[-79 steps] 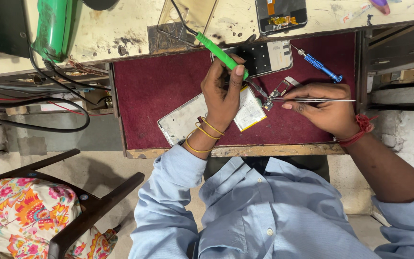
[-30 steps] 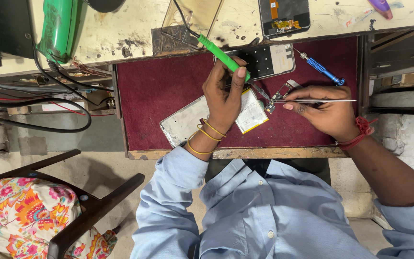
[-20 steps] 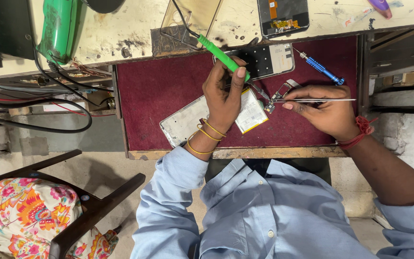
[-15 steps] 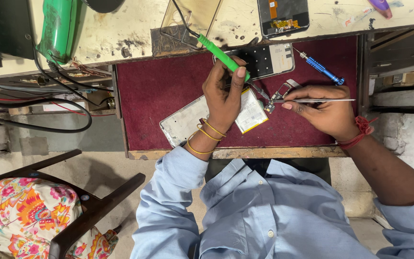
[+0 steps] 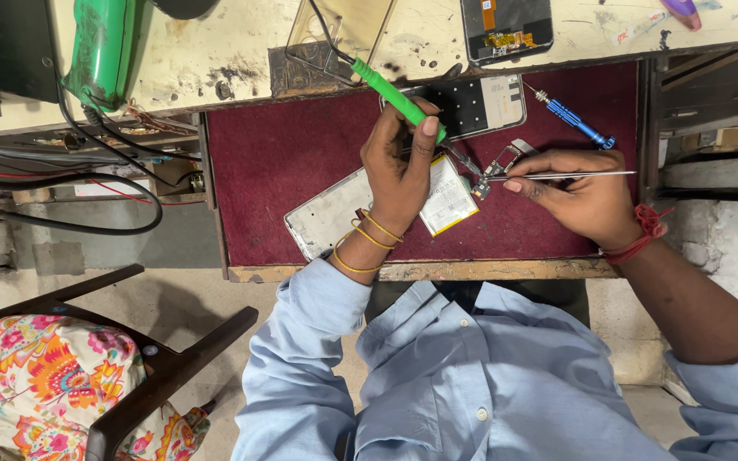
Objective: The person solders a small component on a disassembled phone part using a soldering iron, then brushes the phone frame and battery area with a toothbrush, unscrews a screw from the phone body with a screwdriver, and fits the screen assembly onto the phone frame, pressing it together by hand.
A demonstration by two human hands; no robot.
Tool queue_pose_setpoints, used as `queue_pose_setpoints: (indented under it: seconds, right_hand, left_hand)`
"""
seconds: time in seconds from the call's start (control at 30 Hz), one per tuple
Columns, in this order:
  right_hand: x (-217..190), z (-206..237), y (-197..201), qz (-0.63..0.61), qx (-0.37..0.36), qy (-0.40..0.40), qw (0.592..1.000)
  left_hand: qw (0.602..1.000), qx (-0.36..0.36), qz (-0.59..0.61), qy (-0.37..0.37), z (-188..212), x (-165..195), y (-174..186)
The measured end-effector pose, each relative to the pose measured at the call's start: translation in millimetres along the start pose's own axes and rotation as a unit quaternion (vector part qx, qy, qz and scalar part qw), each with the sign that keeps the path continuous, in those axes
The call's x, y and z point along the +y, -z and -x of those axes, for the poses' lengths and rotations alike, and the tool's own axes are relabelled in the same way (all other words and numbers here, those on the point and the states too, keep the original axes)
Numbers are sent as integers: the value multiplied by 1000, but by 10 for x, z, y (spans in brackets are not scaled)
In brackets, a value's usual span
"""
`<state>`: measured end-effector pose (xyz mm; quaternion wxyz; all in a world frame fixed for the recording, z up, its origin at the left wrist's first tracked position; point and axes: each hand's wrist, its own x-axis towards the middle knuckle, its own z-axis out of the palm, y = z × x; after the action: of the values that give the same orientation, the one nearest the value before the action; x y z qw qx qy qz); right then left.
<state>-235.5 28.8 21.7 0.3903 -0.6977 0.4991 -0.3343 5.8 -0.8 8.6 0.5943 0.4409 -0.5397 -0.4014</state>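
Your table (image 5: 215, 60) has a scuffed cream top at the far side and, nearer you, a dark red mat (image 5: 301, 162) with a wooden front edge. On the mat: an opened phone body (image 5: 326, 224), a pale battery (image 5: 448, 195), a small circuit board (image 5: 499, 164), a dark perforated panel (image 5: 480, 102), a blue screwdriver (image 5: 576, 121). On the cream top: a clear phone case (image 5: 335, 30), a screen module (image 5: 506, 26), a green device (image 5: 100, 47).
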Motion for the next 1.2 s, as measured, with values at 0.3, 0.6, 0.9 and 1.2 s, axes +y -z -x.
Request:
queue_pose_setpoints:
  seconds: [0.3,0.6,0.9,1.2]
  right_hand:
    - [30,7,1,-31,4,10,999]
    - [47,3,1,0,1,1,1000]
    - [46,4,-1,-14,2,9,1000]
    - [41,11,2,0,4,8,1000]
  left_hand:
    - [1000,-1,21,22,4,-12,-2]
    - [1000,-6,2,13,2,-12,-2]
    - [1000,-3,21,22,3,-14,-5]
    - [1000,-2,22,21,2,-8,-5]
